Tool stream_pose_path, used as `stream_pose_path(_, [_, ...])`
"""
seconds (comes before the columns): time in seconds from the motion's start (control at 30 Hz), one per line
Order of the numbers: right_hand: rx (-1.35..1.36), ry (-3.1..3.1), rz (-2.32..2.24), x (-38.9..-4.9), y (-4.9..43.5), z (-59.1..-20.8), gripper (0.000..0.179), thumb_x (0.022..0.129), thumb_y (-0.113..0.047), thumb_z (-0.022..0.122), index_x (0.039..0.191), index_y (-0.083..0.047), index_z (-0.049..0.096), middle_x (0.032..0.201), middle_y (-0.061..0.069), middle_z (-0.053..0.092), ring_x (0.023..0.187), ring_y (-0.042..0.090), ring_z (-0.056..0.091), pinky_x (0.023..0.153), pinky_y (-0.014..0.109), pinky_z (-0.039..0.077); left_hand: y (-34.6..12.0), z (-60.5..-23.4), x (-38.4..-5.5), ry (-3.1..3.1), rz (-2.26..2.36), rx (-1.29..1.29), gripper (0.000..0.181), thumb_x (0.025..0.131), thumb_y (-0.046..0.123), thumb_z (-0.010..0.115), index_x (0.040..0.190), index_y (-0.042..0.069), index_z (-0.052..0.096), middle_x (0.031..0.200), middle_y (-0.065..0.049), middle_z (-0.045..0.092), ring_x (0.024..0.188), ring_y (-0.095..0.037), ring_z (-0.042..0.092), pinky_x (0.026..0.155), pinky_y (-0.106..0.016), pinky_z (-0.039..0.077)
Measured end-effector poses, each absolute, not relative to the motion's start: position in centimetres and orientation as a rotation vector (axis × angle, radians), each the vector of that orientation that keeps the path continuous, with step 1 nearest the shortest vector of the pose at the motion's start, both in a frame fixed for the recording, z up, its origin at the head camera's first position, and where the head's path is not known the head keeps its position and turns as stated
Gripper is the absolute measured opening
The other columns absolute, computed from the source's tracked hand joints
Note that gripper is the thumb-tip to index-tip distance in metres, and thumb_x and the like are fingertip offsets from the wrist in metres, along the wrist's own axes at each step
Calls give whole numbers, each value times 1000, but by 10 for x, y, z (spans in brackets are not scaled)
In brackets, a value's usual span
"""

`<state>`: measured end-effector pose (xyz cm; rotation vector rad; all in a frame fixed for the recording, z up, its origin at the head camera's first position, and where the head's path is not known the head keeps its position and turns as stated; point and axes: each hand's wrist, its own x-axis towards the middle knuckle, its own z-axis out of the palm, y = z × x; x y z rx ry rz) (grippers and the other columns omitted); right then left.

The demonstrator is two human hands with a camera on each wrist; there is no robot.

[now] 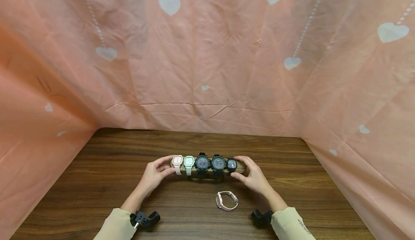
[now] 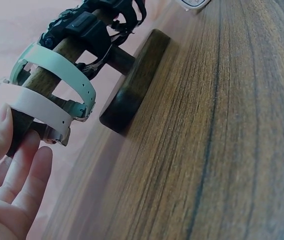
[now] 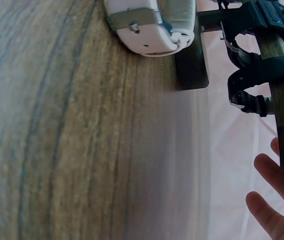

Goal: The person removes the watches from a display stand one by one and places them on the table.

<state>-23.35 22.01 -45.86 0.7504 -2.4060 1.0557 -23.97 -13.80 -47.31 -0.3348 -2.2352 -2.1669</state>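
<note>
A wooden watch stand (image 2: 144, 70) has a raised bar that bears several watches in a row. From left to right they are a pink watch (image 1: 177, 160), a mint green watch (image 1: 189, 162), two chunky black watches (image 1: 202, 162) and a smaller black watch (image 1: 231, 164). My left hand (image 1: 155, 171) grips the bar's left end beside the pink watch, thumb on the near side. At the opposite end, my right hand (image 1: 254, 176) holds the bar beside the small black watch. A loose pale pink watch (image 1: 227, 201), its strap fastened in a loop, lies on the table in front of the stand.
The dark wood-grain table (image 1: 181, 211) reaches back to a pink curtain (image 1: 207, 71) with white hearts, which also hangs along both sides. Black wrist devices (image 1: 144, 219) are strapped over the cuffs of pale sleeves (image 1: 118, 225).
</note>
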Motion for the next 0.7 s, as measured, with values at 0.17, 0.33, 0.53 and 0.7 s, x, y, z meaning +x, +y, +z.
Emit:
stream_pose_path(0.17, [752,-2424,1063,-234,219,-457,55,70,-14,82,118,-7,58,112,4,59,99,23,56,78,35,46,-138,-474,-240,-2251,-2121,-340,46,78,1,72,122,0,59,100,-18,64,82,-16,64,71,-33,54])
stream_pose_path(0.33, [798,-2423,1056,-236,218,-455,57,69,-15,83,119,-6,58,113,4,59,102,22,56,85,32,44,-138,-474,-240,-2246,-2124,-342,45,78,0,72,122,0,59,99,-19,64,81,-17,65,71,-34,54])
stream_pose_path(0.53, [832,-2443,1048,-238,217,-452,58,71,-17,82,122,-6,58,117,3,58,108,23,54,90,33,42,-138,-476,-241,-2238,-2138,-350,45,78,-1,71,122,-1,58,101,-20,63,81,-17,64,72,-36,53])
stream_pose_path(0.7, [828,-2493,1038,-239,215,-450,59,72,-21,81,124,-6,57,120,4,57,112,25,52,92,43,41,-139,-475,-241,-2239,-2145,-348,45,78,-1,71,121,0,59,100,-18,64,80,-17,65,72,-35,54])
